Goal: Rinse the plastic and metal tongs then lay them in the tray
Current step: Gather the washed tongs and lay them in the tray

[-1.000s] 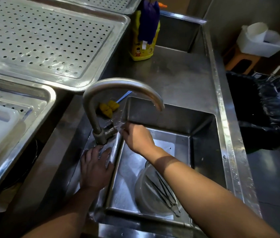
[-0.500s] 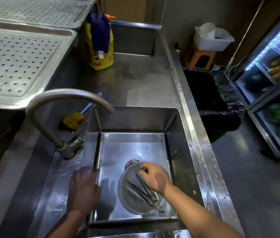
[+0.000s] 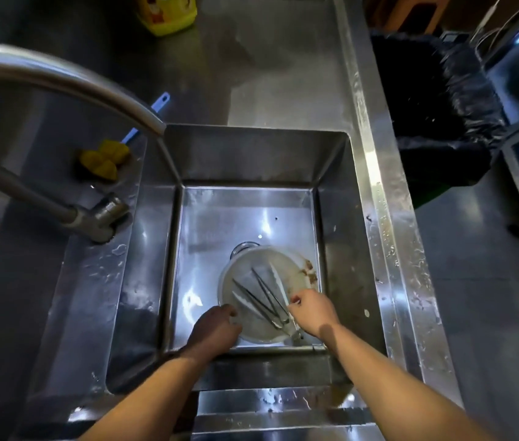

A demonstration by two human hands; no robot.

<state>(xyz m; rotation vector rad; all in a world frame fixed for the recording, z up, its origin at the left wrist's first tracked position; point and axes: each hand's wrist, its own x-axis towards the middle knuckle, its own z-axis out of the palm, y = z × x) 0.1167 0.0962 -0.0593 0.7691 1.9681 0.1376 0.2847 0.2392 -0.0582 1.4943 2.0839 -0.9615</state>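
Note:
A round white container (image 3: pixel 245 326) lies on the floor of the steel sink (image 3: pixel 252 157). In it lie dark metal tongs (image 3: pixel 263 296) and pale plastic tongs (image 3: pixel 278 283), side by side. My left hand (image 3: pixel 215 327) is down in the sink with its fingers curled on the container's near-left rim. On the right, my right hand (image 3: pixel 312 310) pinches the plastic tongs near their hinge end. Brown residue marks the container's right edge. The tray is out of view.
The curved faucet (image 3: pixel 70 81) arches over the sink's left rear corner. A yellow sponge brush with a blue handle (image 3: pixel 102 160) lies on the left ledge. A yellow detergent bottle (image 3: pixel 166 14) stands at the back. A black-lined bin (image 3: pixel 436 106) is on the right.
My left hand left the sink's left ledge and came down onto the container's rim. My right hand shifted from the container's far side to the tongs' near end. The view tilted down.

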